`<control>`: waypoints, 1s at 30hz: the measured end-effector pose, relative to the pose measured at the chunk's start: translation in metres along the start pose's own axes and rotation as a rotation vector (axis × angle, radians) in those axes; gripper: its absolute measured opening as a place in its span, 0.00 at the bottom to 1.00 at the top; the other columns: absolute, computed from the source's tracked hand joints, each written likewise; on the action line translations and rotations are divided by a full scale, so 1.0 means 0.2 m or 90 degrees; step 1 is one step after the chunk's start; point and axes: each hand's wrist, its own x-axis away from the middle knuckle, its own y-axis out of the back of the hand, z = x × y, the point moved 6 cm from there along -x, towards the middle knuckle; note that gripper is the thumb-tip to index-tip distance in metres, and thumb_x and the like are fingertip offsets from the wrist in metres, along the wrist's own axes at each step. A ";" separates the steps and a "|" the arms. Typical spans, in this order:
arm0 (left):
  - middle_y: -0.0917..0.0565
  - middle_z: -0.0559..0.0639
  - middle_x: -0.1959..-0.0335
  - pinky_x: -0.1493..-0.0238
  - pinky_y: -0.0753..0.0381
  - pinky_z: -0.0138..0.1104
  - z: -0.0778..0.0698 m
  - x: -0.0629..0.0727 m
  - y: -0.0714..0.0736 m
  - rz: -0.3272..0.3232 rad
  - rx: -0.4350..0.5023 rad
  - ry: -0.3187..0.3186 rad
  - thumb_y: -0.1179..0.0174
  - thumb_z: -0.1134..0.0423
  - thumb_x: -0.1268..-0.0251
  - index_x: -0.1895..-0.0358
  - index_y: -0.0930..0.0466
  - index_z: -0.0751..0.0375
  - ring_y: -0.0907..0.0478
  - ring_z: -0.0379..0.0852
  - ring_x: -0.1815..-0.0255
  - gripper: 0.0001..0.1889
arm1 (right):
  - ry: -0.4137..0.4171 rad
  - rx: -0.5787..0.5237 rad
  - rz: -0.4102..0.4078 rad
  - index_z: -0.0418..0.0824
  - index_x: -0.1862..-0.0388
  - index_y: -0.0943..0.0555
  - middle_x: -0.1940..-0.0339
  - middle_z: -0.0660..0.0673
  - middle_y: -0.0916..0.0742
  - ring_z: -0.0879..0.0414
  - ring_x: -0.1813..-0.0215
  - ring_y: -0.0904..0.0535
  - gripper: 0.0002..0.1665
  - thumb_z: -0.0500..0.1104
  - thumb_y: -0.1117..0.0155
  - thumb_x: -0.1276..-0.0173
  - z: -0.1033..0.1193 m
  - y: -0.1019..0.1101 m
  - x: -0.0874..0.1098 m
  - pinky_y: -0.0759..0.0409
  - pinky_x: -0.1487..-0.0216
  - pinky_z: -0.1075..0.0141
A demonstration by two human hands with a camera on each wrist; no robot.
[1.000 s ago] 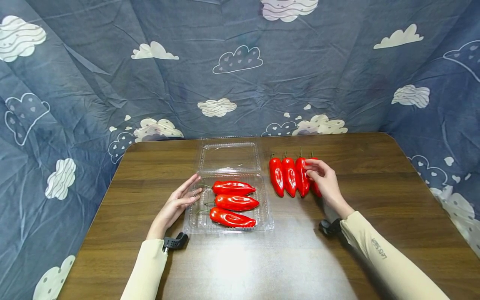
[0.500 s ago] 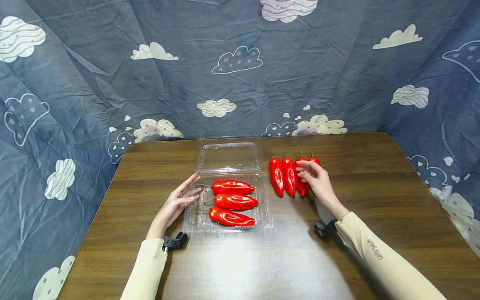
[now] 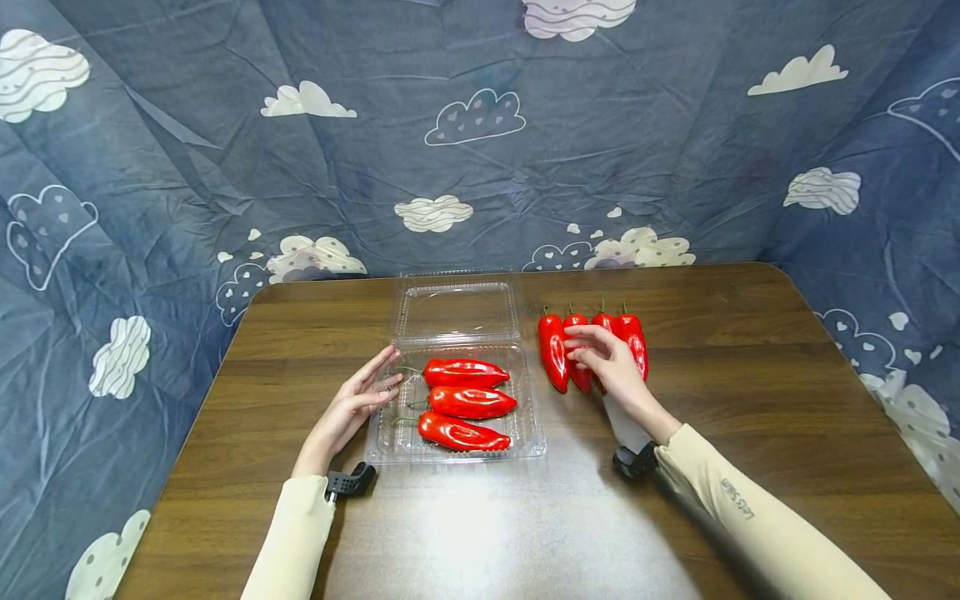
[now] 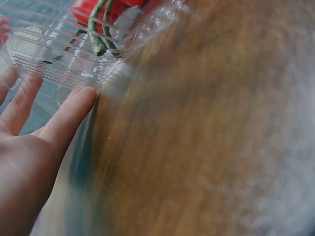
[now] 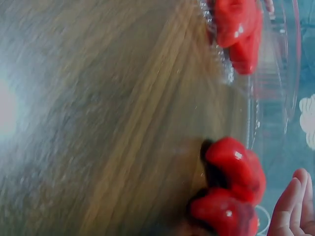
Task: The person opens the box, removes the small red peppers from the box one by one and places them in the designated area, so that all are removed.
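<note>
Three long red peppers point(image 3: 465, 402) lie side by side in a clear plastic clamshell box point(image 3: 529, 446), their green stems to the left. My left hand point(image 3: 348, 412) touches the box's left wall with spread fingers; in the left wrist view the straight fingertips meet the ribbed plastic point(image 4: 54, 73). To the right of the box several more red peppers point(image 3: 552, 354) stand in a row, stems pointing away. Over the middle of that row is my right hand point(image 3: 618, 375), its fingers loosely bent and reaching toward the second pepper from the left. It covers parts of the peppers beneath.
The box's transparent lid point(image 3: 459, 312) is folded back flat behind it. A brown wooden table point(image 3: 712, 375) carries everything, with a bright light reflection near the front. Blue cloth point(image 3: 480, 183) with white clouds hangs behind and at both sides.
My right hand has moved left along the row, from the rightmost peppers to the second from the left, uncovering the rightmost one. The left hand and the boxed peppers stay where they were.
</note>
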 end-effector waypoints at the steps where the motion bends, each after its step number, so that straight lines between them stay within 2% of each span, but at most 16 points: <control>1: 0.54 0.61 0.24 0.32 0.39 0.44 0.00 0.00 0.00 0.000 0.001 0.000 0.58 0.80 0.33 0.24 0.57 0.63 0.51 0.67 0.28 0.36 | 0.003 -0.006 0.008 0.23 0.43 0.28 0.53 0.22 0.21 0.52 0.58 0.18 0.20 0.26 0.48 0.33 0.00 -0.01 0.00 0.18 0.58 0.66; 8: 0.55 0.61 0.24 0.32 0.38 0.42 0.00 0.00 0.00 0.002 -0.001 -0.003 0.59 0.80 0.33 0.24 0.57 0.63 0.52 0.68 0.28 0.36 | 0.000 -0.023 0.056 0.23 0.44 0.28 0.53 0.21 0.22 0.48 0.57 0.18 0.19 0.25 0.49 0.34 0.02 -0.10 0.01 0.18 0.56 0.63; 17: 0.55 0.61 0.24 0.31 0.40 0.45 0.00 0.00 0.00 0.005 -0.009 -0.005 0.59 0.80 0.34 0.24 0.57 0.63 0.52 0.68 0.28 0.36 | -0.006 -0.041 0.097 0.22 0.44 0.28 0.55 0.24 0.20 0.52 0.59 0.17 0.20 0.23 0.50 0.36 0.07 -0.21 0.02 0.19 0.54 0.63; 23: 0.55 0.62 0.24 0.32 0.38 0.42 0.00 0.00 0.01 0.003 0.001 -0.007 0.59 0.80 0.33 0.24 0.57 0.64 0.52 0.69 0.29 0.35 | 0.003 -0.055 0.125 0.21 0.44 0.29 0.56 0.21 0.21 0.45 0.58 0.16 0.20 0.23 0.49 0.37 0.10 -0.28 0.03 0.19 0.54 0.63; 30: 0.55 0.60 0.23 0.32 0.40 0.43 0.00 0.00 0.00 -0.003 0.011 -0.002 0.58 0.79 0.34 0.24 0.57 0.63 0.52 0.67 0.28 0.36 | 0.007 -0.056 0.168 0.21 0.43 0.29 0.54 0.22 0.21 0.35 0.55 0.20 0.21 0.24 0.50 0.36 0.13 -0.36 0.03 0.20 0.51 0.63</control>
